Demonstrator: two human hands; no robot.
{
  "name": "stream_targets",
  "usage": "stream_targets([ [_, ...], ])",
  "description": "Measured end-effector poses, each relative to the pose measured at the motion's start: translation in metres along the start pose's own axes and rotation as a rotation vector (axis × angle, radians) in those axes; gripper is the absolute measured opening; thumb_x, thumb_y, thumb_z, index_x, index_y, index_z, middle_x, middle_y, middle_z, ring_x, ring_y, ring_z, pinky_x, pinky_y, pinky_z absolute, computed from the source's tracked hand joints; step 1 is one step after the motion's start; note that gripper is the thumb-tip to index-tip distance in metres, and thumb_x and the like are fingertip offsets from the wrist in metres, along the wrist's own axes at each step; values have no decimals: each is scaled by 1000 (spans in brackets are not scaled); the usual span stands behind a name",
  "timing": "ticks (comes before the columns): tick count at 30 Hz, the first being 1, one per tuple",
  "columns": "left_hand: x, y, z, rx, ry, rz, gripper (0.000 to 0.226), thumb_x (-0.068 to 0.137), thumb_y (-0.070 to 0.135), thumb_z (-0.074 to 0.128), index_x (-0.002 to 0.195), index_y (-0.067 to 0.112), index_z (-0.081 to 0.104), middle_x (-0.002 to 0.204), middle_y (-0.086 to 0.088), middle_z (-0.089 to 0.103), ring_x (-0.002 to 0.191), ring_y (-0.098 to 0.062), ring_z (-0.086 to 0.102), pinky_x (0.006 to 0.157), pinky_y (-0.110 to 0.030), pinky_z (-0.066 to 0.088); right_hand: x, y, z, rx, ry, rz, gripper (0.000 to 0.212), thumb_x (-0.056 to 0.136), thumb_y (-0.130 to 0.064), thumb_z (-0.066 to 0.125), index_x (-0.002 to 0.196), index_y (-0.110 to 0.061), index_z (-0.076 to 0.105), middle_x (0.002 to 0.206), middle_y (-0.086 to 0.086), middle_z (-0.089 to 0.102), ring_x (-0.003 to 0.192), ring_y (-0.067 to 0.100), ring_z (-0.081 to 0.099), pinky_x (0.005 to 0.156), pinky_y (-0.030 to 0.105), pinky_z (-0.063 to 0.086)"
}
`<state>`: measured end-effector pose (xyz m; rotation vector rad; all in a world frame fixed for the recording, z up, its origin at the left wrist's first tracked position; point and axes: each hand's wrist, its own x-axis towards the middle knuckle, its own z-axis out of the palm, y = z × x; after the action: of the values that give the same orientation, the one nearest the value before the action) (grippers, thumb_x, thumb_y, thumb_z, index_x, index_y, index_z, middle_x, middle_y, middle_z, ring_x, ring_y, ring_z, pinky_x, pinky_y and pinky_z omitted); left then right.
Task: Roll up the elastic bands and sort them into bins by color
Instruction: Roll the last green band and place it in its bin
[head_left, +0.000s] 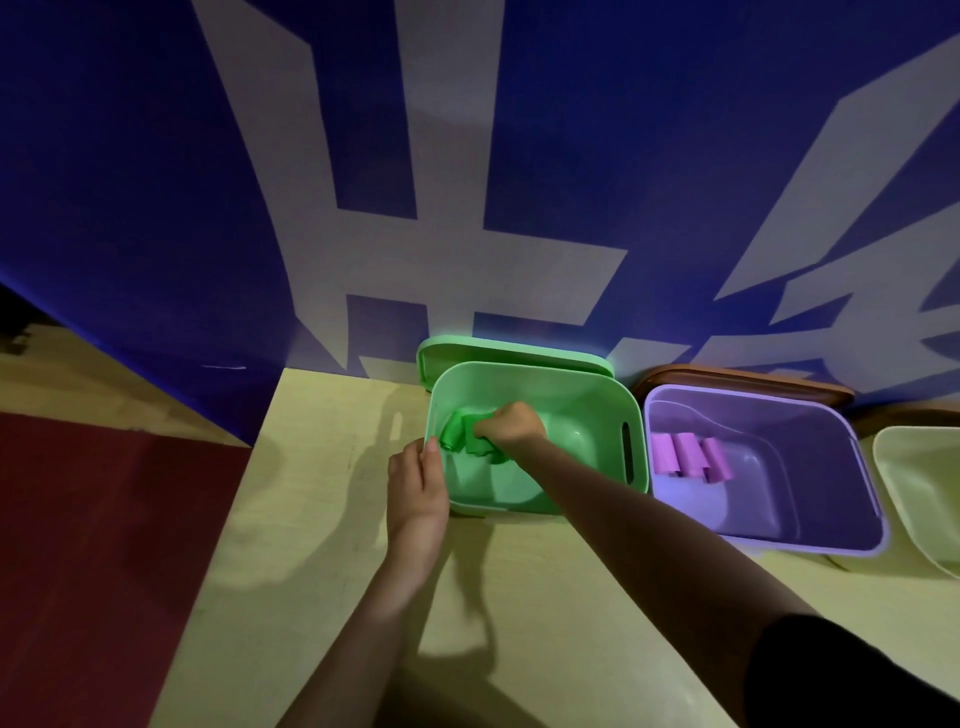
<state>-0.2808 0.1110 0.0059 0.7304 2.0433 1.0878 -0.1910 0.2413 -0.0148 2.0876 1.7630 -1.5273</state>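
Two bare forearms reach out ahead of us over the pale yellow worktop (322, 519), and nearest is our left hand (418, 478), its fingers (431, 451) resting nearly straight against the near-left rim of the green bin (636, 410), we judge to steady it. Just beyond, our right hand (511, 423) sits inside that bin with its fingers curled tight round a green elastic band (457, 431), bunched and partly rolled, likely about to be set down where its colour belongs. Beside it on the right, the purple bin (769, 540) holds three pink-purple rolls (691, 457) side by side, and a pale bin (914, 467) shows at the edge. Behind, lids (514, 351) lean on a blue wall (130, 182) with large white lettering; dark red floor (93, 545) lies left
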Motion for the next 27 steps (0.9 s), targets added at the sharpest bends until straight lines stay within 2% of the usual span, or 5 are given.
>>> stream_targets([
  [8, 1, 2, -2, 15, -18, -9, 36, 101, 29, 39, 121, 5, 57, 114, -19, 52, 113, -31, 47, 85, -26, 32, -18, -3, -33, 366, -95, -39, 27, 80, -17, 72, 63, -14, 51, 55, 0, 37, 43, 12, 31, 41, 24, 27],
  [11, -3, 7, -7, 36, 105, 140, 51, 90, 44, 42, 120, 7, 59, 117, -14, 53, 113, -30, 49, 95, -38, 43, -30, -8, -48, 465, -124, -75, 28, 83, -13, 70, 66, -17, 48, 57, -2, 33, 47, 9, 28, 40, 20, 25],
  [14, -11, 26, -14, -89, 154, 326, 36, 95, 35, 47, 121, 12, 60, 116, 1, 56, 108, -16, 55, 89, -33, 48, -50, -19, -62, 477, -143, -182, 28, 82, -12, 69, 64, -18, 49, 59, -3, 36, 50, 7, 33, 41, 18, 26],
  [19, -17, 72, -10, -499, -176, 115, 28, 99, 18, 48, 124, 10, 58, 115, -1, 65, 97, -11, 64, 79, -21, 54, -92, -38, -71, 497, -300, -367, 13, 82, -8, 66, 72, -16, 62, 61, -5, 51, 52, 3, 44, 44, 15, 30],
  [27, -34, 83, -24, -780, -324, -84, 20, 96, 10, 51, 111, 7, 64, 110, -12, 68, 95, -21, 65, 76, -24, 55, -127, -34, -79, 522, -223, -479, 25, 85, -2, 67, 66, -15, 56, 56, -4, 44, 47, 4, 38, 46, 13, 31],
])
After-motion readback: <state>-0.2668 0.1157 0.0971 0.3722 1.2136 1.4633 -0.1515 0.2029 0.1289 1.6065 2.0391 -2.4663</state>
